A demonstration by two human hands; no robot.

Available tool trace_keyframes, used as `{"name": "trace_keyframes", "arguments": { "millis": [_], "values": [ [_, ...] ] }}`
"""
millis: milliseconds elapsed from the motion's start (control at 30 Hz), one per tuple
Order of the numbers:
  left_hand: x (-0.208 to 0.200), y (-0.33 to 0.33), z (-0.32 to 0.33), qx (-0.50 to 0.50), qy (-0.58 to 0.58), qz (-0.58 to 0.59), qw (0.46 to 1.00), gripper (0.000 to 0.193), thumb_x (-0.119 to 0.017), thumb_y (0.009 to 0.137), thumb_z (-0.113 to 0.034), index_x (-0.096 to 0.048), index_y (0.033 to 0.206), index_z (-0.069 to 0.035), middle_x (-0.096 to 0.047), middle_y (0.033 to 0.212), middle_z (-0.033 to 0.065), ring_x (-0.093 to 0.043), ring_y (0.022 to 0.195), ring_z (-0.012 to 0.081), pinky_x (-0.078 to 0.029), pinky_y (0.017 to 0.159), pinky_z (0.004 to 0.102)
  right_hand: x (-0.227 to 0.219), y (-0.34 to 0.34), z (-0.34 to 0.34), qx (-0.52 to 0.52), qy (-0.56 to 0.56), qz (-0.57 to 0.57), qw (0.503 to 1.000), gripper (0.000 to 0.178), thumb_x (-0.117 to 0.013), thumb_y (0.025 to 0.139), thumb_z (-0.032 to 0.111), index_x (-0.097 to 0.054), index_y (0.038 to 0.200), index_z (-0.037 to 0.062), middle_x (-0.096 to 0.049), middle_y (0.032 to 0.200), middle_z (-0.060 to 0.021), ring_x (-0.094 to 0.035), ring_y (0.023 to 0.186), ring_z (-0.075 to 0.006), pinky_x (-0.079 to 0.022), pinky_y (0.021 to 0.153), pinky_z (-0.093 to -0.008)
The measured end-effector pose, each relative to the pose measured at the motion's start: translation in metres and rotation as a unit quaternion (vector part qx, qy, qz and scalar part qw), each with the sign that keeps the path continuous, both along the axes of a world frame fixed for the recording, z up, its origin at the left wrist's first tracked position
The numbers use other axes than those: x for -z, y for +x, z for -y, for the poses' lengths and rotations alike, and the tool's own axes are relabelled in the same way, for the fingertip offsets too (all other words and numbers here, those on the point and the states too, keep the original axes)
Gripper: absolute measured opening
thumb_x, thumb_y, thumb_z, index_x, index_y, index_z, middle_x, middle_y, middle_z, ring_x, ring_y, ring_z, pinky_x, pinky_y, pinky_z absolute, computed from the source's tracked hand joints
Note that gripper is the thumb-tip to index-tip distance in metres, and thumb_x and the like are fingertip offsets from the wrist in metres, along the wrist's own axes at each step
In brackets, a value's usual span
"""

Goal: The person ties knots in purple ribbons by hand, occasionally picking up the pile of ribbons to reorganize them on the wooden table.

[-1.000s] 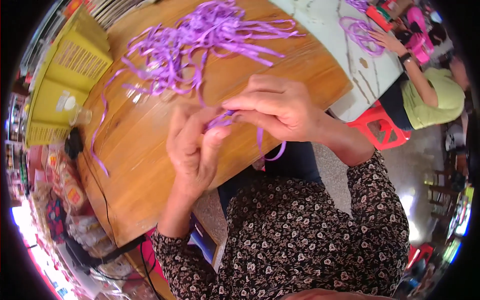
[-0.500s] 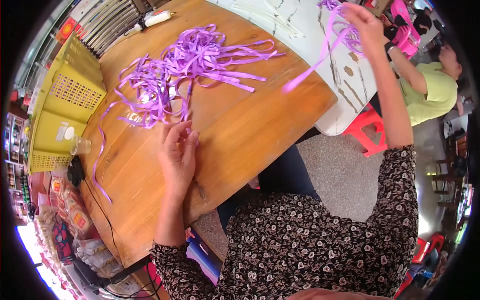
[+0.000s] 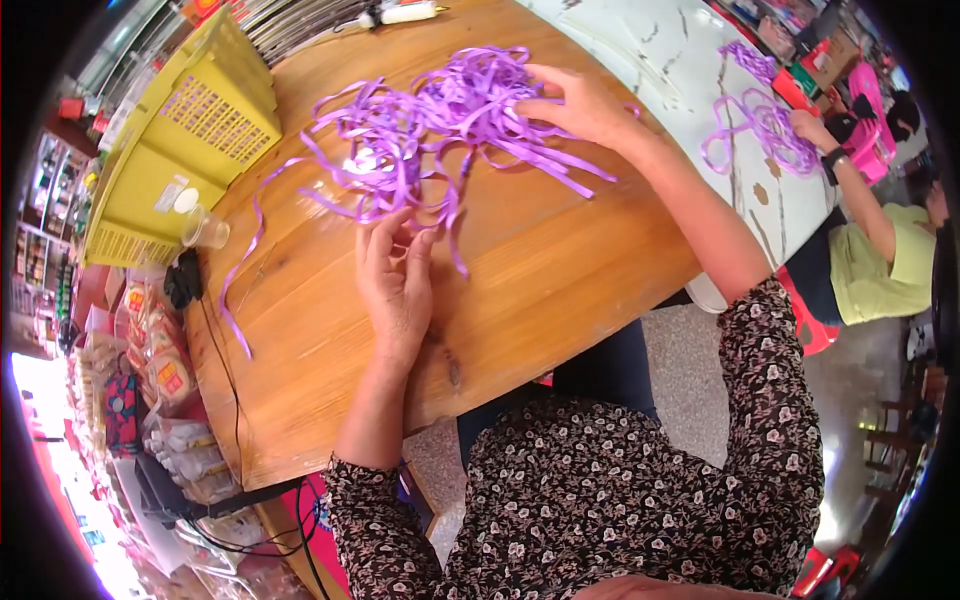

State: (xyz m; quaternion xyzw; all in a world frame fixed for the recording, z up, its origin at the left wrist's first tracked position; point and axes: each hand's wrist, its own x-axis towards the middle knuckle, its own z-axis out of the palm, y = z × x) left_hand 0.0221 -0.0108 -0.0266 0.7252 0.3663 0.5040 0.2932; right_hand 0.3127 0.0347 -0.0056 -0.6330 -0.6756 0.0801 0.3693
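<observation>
A tangled heap of purple ribbons [image 3: 480,105] lies on the wooden table, its loose ends spreading to the right and toward me. My left hand [image 3: 397,285] rests at the near edge of the heap, fingers curled and thumb drawn in, closed on a ribbon at the fingertips. From the right, my right hand [image 3: 588,108] reaches into the heap; its thumb and fingers are apart, touching or just above the strands. A long single ribbon [image 3: 260,225] trails down the left side of the table.
A yellow plastic basket [image 3: 150,170] and a clear plastic cup [image 3: 208,230] stand at the left. A glue gun [image 3: 400,13] lies at the far edge. Across the white marbled table [image 3: 690,90] at right lie more purple ribbons [image 3: 765,130], by a co-worker's hand [image 3: 812,130].
My right hand has come back leftward from over the white table, where it held a stretched ribbon, to the heap. The left hand stays at the heap's near edge. My view has shifted.
</observation>
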Motion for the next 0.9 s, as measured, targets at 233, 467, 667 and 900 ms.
{"name": "trace_keyframes", "arguments": {
  "millis": [233, 467, 667, 900],
  "values": [
    [0.017, -0.012, -0.021, -0.033, -0.046, 0.087, 0.995, 0.023, -0.063, 0.079, -0.001, -0.058, 0.102, -0.001, -0.045, 0.079, 0.0023, -0.045, 0.067, 0.0091, -0.039, 0.056, 0.0198, 0.029, -0.054, -0.060, 0.009, 0.035, 0.180, 0.983, 0.051, -0.068, 0.071, 0.027, -0.056, 0.112, 0.0009, -0.060, 0.102, -0.0208, -0.057, 0.094, -0.0348, -0.046, 0.080, -0.0374],
    [0.013, -0.024, -0.038, -0.054, -0.204, 0.263, 0.941, 0.026, -0.058, 0.087, -0.011, -0.051, 0.109, 0.000, -0.054, 0.084, -0.0003, -0.049, 0.070, 0.0054, -0.041, 0.059, 0.0181, -0.005, -0.116, -0.086, -0.117, -0.010, -0.030, 0.993, 0.028, -0.068, 0.073, 0.019, -0.065, 0.098, 0.0062, -0.065, 0.079, -0.0101, -0.058, 0.069, -0.0163, -0.046, 0.067, -0.0298],
    [0.010, -0.040, -0.045, -0.080, -0.224, 0.304, 0.923, 0.028, -0.056, 0.089, -0.018, -0.049, 0.109, -0.001, -0.053, 0.087, 0.0005, -0.048, 0.073, 0.0056, -0.040, 0.062, 0.0184, -0.061, -0.188, -0.112, -0.236, 0.102, -0.364, 0.895, 0.030, -0.074, 0.064, 0.022, -0.069, 0.090, 0.0064, -0.065, 0.069, -0.0051, -0.055, 0.060, -0.0109, -0.044, 0.058, -0.0263],
    [0.011, -0.041, -0.053, -0.119, -0.209, 0.328, 0.913, 0.027, -0.056, 0.088, -0.019, -0.047, 0.109, -0.004, -0.052, 0.087, 0.0003, -0.047, 0.069, 0.0060, -0.040, 0.058, 0.0194, -0.035, -0.174, -0.142, -0.126, 0.144, 0.019, 0.981, 0.042, -0.069, 0.069, 0.038, -0.065, 0.089, 0.0012, -0.064, 0.073, -0.0155, -0.062, 0.069, -0.0272, -0.047, 0.065, -0.0353]
  ]
}}
